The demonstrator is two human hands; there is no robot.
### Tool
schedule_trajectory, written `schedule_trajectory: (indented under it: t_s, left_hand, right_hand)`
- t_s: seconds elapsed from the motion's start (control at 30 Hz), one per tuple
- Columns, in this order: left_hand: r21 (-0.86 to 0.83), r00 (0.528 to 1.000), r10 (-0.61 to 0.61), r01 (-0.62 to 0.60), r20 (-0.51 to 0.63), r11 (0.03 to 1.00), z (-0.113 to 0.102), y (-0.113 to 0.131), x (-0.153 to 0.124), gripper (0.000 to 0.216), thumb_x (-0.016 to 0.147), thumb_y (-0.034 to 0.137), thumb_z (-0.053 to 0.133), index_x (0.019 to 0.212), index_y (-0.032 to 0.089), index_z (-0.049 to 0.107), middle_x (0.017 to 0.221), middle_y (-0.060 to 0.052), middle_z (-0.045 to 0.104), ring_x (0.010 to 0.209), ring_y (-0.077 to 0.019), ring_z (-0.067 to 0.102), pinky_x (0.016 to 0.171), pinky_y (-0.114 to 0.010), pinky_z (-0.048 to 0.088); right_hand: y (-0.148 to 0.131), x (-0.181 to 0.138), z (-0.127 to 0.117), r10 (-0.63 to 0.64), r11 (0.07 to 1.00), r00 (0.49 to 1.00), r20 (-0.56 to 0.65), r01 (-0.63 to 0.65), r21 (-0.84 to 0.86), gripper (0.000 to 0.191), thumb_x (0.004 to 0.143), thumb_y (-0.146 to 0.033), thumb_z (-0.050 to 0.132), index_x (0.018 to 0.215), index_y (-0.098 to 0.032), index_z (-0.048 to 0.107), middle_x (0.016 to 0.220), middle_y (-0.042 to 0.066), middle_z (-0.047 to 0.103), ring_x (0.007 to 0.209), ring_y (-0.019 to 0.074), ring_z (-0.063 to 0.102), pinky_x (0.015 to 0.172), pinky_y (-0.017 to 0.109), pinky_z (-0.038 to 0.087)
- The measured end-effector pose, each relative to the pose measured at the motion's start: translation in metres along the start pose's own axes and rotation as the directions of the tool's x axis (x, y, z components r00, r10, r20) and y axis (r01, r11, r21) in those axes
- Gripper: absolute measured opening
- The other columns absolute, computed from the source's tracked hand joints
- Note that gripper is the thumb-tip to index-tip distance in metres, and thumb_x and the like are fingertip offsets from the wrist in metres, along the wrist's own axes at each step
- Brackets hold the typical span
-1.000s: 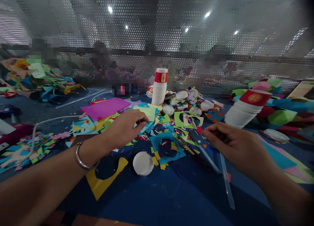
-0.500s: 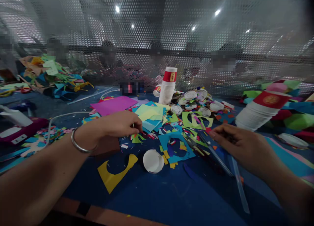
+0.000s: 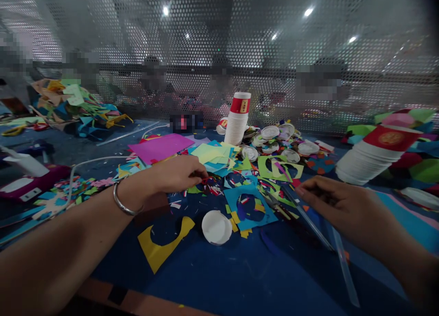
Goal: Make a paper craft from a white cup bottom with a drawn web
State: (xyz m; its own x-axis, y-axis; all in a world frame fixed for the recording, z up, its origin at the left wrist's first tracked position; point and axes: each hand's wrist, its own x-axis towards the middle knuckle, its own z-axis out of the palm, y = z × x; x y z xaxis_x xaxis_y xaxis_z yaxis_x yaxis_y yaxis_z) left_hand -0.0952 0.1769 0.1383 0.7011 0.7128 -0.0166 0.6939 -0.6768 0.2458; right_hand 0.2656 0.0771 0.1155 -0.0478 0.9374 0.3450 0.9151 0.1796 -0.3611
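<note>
Over a heap of small cut-paper scraps [image 3: 214, 188], my left hand [image 3: 183, 172] has its thumb and fingers pinched together. Red bits lie right at the fingertips, and I cannot make out what is between them. My right hand [image 3: 331, 199] hovers at the right, fingers curled and tips together, beside scissors [image 3: 278, 207] and a clear plastic strip [image 3: 308, 220]. Whatever it may hold is hidden. Between the hands lies a blue paper sheet [image 3: 245, 222] with a round hole. Nearer me are a white paper cup bottom [image 3: 216, 227] and a yellow paper offcut [image 3: 156, 252].
Stacked paper cups [image 3: 236, 126] stand at the back; another cup stack [image 3: 372, 158] leans at right. Cut cup rounds [image 3: 270, 133] are piled behind the scraps. A magenta sheet [image 3: 161, 147], a power strip [image 3: 32, 188] and a perforated metal screen [image 3: 192, 78] are also there.
My left hand has moved slightly right, its fingertips now at the red bits. The right hand keeps nearly the same place and pose. The whole view has shifted a little.
</note>
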Motion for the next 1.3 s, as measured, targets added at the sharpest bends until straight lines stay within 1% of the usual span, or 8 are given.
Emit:
schedule_trajectory:
  t_s: [0.1,0.17,0.37,0.53,0.77,1.03,1.17,1.3]
  left_hand:
    - [-0.01,1.0,0.015,-0.015,-0.02,1.0,0.0,0.0,0.0,0.032,0.095,0.028,0.053,0.119,0.022,0.072,0.115,-0.009,0.07,0.104,-0.0232,0.064,0.091,-0.034,0.046]
    - [-0.019,0.999,0.016,-0.017,-0.031,1.0,-0.001,0.0,-0.001,0.032,0.096,0.029,0.051,0.12,0.02,0.071,0.115,-0.01,0.068,0.103,-0.0235,0.063,0.09,-0.034,0.045]
    - [-0.003,0.998,0.065,-0.065,0.008,0.998,0.002,0.003,0.001,0.034,0.086,0.046,0.068,0.11,0.022,0.071,0.103,-0.007,0.063,0.093,-0.0233,0.058,0.08,-0.033,0.041]
    - [-0.041,1.0,0.022,-0.022,-0.022,0.999,0.005,0.009,0.003,0.024,0.085,0.038,0.068,0.099,0.019,0.068,0.101,-0.006,0.064,0.091,-0.0212,0.059,0.077,-0.031,0.041]
    - [-0.16,0.997,-0.067,0.058,-0.05,0.985,0.0,0.023,-0.002,0.008,0.085,0.025,0.062,0.091,0.02,0.065,0.086,-0.001,0.071,0.077,-0.0172,0.064,0.064,-0.027,0.041]
    - [-0.356,0.959,-0.152,0.059,-0.238,0.933,0.009,0.011,0.005,0.019,0.093,0.035,0.056,0.1,0.022,0.069,0.093,-0.002,0.073,0.079,-0.0165,0.066,0.067,-0.027,0.047]
    - [-0.428,0.954,-0.177,0.059,-0.242,0.902,0.013,0.013,0.009,0.022,0.095,0.037,0.053,0.1,0.021,0.068,0.092,-0.003,0.074,0.081,-0.0171,0.066,0.069,-0.029,0.049]
    - [-0.495,0.954,-0.16,0.014,-0.254,0.869,0.016,0.028,0.009,0.017,0.095,0.031,0.053,0.099,0.021,0.066,0.09,-0.002,0.073,0.08,-0.0163,0.066,0.07,-0.029,0.05]
  right_hand:
    - [0.0,0.0,-0.001,0.034,0.999,0.996,0.088,-0.035,0.015,0.045,0.091,-0.067,0.052,0.091,-0.025,0.068,0.068,-0.002,0.066,0.054,0.0154,0.055,0.053,0.028,0.04]
    - [-0.001,0.0,-0.001,0.055,0.998,0.994,0.093,-0.057,0.024,0.046,0.089,-0.068,0.053,0.092,-0.024,0.068,0.07,-0.001,0.067,0.055,0.016,0.056,0.055,0.028,0.04]
    - [-0.002,0.001,-0.001,0.063,0.998,0.992,0.114,-0.066,0.02,0.044,0.09,-0.066,0.052,0.091,-0.024,0.066,0.071,-0.001,0.066,0.056,0.0163,0.056,0.056,0.028,0.04]
    - [-0.007,0.001,-0.001,0.037,0.998,0.994,0.108,-0.043,0.054,0.042,0.092,-0.063,0.052,0.089,-0.023,0.066,0.07,-0.001,0.064,0.056,0.015,0.052,0.055,0.027,0.039]
    - [-0.001,0.0,0.001,0.008,0.999,0.992,0.124,-0.014,0.048,0.041,0.095,-0.061,0.052,0.087,-0.023,0.064,0.066,-0.002,0.061,0.053,0.0138,0.049,0.051,0.026,0.035]
    - [-0.011,-0.003,0.002,-0.058,0.986,0.986,0.155,0.032,0.162,0.033,0.098,-0.051,0.054,0.086,-0.022,0.064,0.068,-0.001,0.062,0.054,0.0131,0.049,0.051,0.025,0.038]
    - [-0.017,-0.004,0.006,-0.076,0.979,0.98,0.185,0.038,0.2,0.031,0.099,-0.047,0.053,0.085,-0.022,0.064,0.067,-0.001,0.062,0.056,0.0137,0.051,0.051,0.024,0.038]
    - [-0.03,-0.001,0.009,-0.079,0.973,0.973,0.216,0.027,0.23,0.032,0.1,-0.047,0.051,0.083,-0.023,0.063,0.066,-0.001,0.06,0.056,0.014,0.05,0.05,0.024,0.038]
